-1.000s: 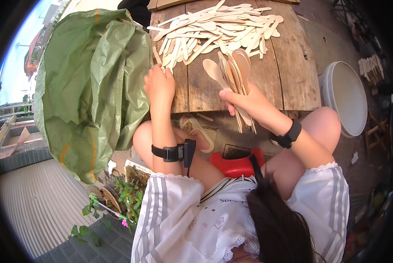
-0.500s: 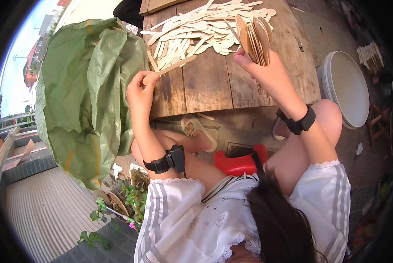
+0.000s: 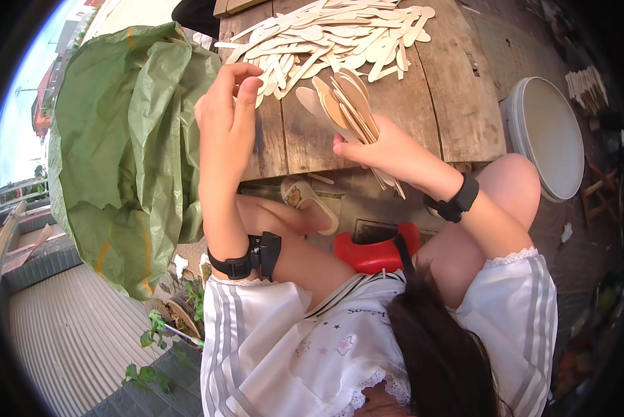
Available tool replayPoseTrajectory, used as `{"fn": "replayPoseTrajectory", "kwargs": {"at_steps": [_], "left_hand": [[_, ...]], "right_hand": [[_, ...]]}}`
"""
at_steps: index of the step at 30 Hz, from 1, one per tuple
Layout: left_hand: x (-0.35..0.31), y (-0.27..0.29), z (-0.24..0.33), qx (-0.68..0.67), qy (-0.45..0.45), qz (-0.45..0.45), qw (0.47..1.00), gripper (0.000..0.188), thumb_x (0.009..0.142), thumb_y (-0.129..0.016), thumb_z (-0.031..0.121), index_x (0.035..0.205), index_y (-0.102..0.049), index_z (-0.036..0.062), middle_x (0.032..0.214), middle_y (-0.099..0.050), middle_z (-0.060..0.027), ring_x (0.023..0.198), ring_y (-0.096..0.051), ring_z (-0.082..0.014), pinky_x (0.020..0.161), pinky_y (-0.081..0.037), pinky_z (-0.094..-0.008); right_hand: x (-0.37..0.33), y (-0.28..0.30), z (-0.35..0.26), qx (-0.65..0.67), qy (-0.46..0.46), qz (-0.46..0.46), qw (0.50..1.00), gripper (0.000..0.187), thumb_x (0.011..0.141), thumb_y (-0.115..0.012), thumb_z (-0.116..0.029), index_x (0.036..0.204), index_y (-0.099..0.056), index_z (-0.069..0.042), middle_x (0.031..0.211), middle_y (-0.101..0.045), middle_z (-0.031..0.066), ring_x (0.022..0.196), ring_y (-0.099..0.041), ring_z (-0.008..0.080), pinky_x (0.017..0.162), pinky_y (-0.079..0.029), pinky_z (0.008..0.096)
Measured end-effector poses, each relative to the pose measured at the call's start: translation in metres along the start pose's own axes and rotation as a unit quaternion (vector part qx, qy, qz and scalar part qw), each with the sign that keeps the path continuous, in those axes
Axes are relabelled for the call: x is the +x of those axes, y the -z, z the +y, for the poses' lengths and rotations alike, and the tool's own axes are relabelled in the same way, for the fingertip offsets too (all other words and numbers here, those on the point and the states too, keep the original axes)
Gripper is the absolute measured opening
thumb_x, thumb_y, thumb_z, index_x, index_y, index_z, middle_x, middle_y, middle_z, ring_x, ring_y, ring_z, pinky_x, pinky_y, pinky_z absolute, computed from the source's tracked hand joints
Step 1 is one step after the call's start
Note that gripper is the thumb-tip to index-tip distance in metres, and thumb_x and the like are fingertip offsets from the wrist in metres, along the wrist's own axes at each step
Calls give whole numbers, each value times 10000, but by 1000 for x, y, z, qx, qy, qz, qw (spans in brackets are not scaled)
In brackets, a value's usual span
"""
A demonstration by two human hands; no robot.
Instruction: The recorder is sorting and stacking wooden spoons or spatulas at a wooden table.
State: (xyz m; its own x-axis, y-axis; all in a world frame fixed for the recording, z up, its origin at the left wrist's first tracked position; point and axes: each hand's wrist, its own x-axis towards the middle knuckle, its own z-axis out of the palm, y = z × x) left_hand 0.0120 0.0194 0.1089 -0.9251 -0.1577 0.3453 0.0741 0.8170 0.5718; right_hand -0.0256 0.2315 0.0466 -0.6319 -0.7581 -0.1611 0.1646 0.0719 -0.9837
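Note:
A loose pile of pale wooden spoons (image 3: 326, 43) lies on the far part of the plank table. My left hand (image 3: 225, 111) is raised at the pile's near left side, thumb and fingers apart, with nothing visible between them. In my right hand (image 3: 395, 149) is a bundle of wooden spoons (image 3: 346, 105), gripped around the handles. Its bowls fan out toward the upper left, and the handle ends stick out below the hand, over the table's near edge.
The wooden table (image 3: 326, 142) ends just before my knees. A large green woven sack (image 3: 124, 153) stands on the left. To the right is a white bucket (image 3: 548, 139), and a red plastic stool (image 3: 374, 250) sits between my legs. Green plants (image 3: 148, 375) grow at lower left.
The right hand has moved left and nearer with its bundle, which now tilts left. The spoon my left hand held is gone from it, and that hand has moved farther out toward the pile.

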Motion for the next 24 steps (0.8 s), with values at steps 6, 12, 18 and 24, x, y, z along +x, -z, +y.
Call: {"fn": "replayPoseTrajectory", "kwargs": {"at_steps": [6,12,18,24], "left_hand": [[1,-40,-119,426,83,-71,898,301,917,-447,301,929,-623,57,941,-633,-111,939,-563,-285,826,-379,-461],[2,-56,-130,447,-13,-24,894,182,809,-633,247,862,-607,75,880,-606,-75,891,-534,-282,739,-383,-436],[0,-43,-131,448,5,-21,894,125,822,-591,222,859,-629,108,826,-629,-37,869,-549,-251,736,-369,-418],[17,-11,-74,313,-92,204,923,94,773,-529,154,744,-589,87,717,-589,-21,778,-527,-233,729,-349,-380]], "right_hand": [[4,5,0,92,-30,73,993,209,844,-632,-223,920,-558,-43,737,-513,-17,612,-479,69,566,-437,238],[3,7,3,114,-25,63,991,234,857,-627,-226,962,-546,-32,741,-502,-15,613,-480,71,583,-446,246],[4,5,-3,88,-12,70,994,223,858,-622,-218,963,-559,-32,757,-508,-10,623,-481,70,587,-435,234],[6,28,-11,47,26,172,984,264,853,-633,-260,981,-566,-38,702,-486,-20,609,-459,74,593,-391,229]]}}
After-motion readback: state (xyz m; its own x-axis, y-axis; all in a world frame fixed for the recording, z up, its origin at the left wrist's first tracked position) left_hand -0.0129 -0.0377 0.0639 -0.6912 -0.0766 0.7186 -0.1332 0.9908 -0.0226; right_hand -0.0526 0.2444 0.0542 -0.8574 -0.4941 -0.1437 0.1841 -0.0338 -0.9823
